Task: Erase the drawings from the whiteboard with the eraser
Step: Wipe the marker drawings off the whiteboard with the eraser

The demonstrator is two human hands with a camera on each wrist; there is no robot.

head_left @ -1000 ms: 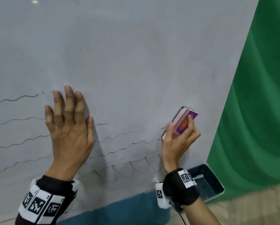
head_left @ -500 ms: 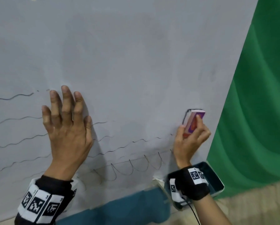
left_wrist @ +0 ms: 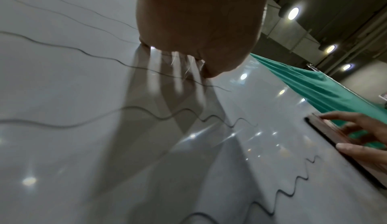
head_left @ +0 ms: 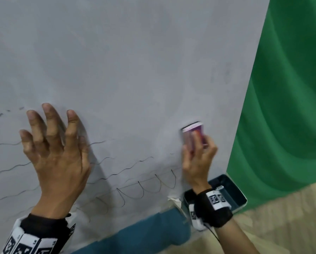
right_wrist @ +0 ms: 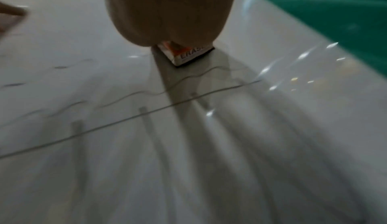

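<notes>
The whiteboard [head_left: 135, 61] fills most of the head view. Black wavy lines [head_left: 127, 167] and a row of loops [head_left: 149, 187] cross its lower part. My right hand [head_left: 197, 154] grips a purple and pink eraser [head_left: 192, 133] and holds it flat against the board near the right edge, just above the right ends of the lines. In the right wrist view the eraser [right_wrist: 188, 53] shows its black felt on the board. My left hand [head_left: 52, 147] leans on the board over the wavy lines, fingers spread and bent, holding nothing. The left wrist view shows wavy lines [left_wrist: 146, 111] and the eraser [left_wrist: 326, 136].
A green curtain [head_left: 290, 107] hangs right of the board. A dark blue-grey tray [head_left: 236, 197] sits below the board's lower right corner, behind my right wrist. A blue surface [head_left: 144, 233] lies under the board, and tape [head_left: 174, 200] sticks at the bottom edge.
My right hand has swept the eraser right, then back left a little, wiping away the right ends of the wavy lines. My left hand's fingers have spread and bent.
</notes>
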